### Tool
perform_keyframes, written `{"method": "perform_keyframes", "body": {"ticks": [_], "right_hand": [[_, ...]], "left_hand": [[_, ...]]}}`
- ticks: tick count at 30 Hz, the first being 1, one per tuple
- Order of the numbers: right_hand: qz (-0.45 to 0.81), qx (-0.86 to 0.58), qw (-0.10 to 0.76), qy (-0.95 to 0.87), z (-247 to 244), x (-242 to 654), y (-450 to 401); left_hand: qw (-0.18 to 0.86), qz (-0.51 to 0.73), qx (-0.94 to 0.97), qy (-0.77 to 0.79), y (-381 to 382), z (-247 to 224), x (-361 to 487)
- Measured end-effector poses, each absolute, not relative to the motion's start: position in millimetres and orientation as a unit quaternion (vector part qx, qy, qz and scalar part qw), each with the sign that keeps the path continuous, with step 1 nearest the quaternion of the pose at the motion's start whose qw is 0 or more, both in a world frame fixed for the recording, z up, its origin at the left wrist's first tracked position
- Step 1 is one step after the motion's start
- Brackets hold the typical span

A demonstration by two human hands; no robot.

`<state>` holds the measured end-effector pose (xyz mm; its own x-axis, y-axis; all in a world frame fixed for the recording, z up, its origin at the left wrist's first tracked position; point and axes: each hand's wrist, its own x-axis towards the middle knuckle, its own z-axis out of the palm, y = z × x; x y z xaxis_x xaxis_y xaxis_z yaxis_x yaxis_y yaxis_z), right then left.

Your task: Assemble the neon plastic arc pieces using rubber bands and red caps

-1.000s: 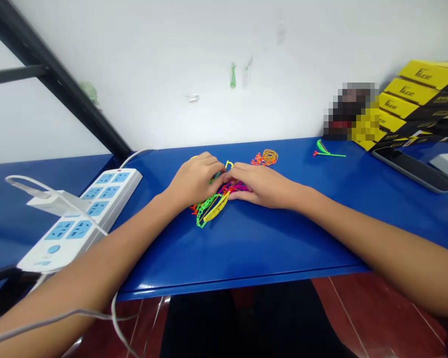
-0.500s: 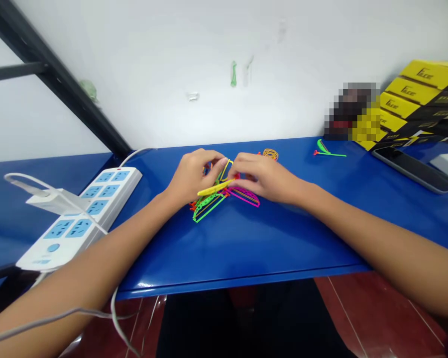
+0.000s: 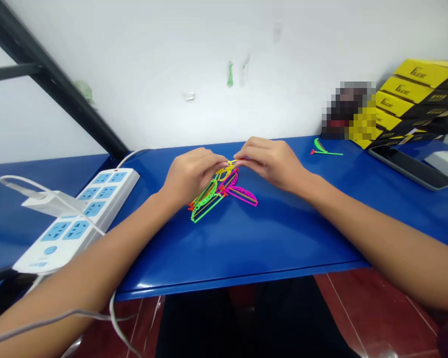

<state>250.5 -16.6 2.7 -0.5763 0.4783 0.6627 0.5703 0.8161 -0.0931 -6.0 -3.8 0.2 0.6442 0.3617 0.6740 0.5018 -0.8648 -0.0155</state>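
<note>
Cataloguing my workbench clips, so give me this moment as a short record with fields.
Left hand: fingertips at yellow piece
Right hand: fingertips at the same yellow piece
Under the hands: green piece, magenta piece
Surface: blue table
Nearby: power strip, phone, yellow boxes

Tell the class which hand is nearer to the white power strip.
Left. The left hand is to the right of the white power strip as seen from the head camera, while the right hand is farther right, beyond the left hand.
</note>
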Motion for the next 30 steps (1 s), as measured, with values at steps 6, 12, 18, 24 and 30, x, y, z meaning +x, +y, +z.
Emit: {"method": "perform_keyframes", "body": {"ticks": [6, 12, 18, 24, 30], "right_hand": [[-0.060, -0.286, 0.388, -0.874, 1.8, 250.7, -15.7], [-0.080, -0.280, 0.364, -0.885, 0.0, 249.7, -16.3], [-0.131, -0.341, 0.330, -0.870, 16.8, 270.3, -11.3], [-0.114, -0.373, 0.363, -0.846, 24.7, 271.4, -14.3], [-0.106, -0.324, 0.254, -0.905, 11.2, 245.1, -24.8]], "left_hand": [[0.127, -0.334, -0.906, -0.225, -2.7, 3.1, -8.4], [0.102, -0.345, -0.899, -0.250, -5.1, 3.2, -8.7], [0.046, -0.344, -0.885, -0.311, -1.5, 13.9, -14.9], [0.124, -0.342, -0.884, -0.294, 2.7, 10.9, -19.1], [0.142, -0.311, -0.895, -0.284, -9.1, 5.8, -10.4]]}}
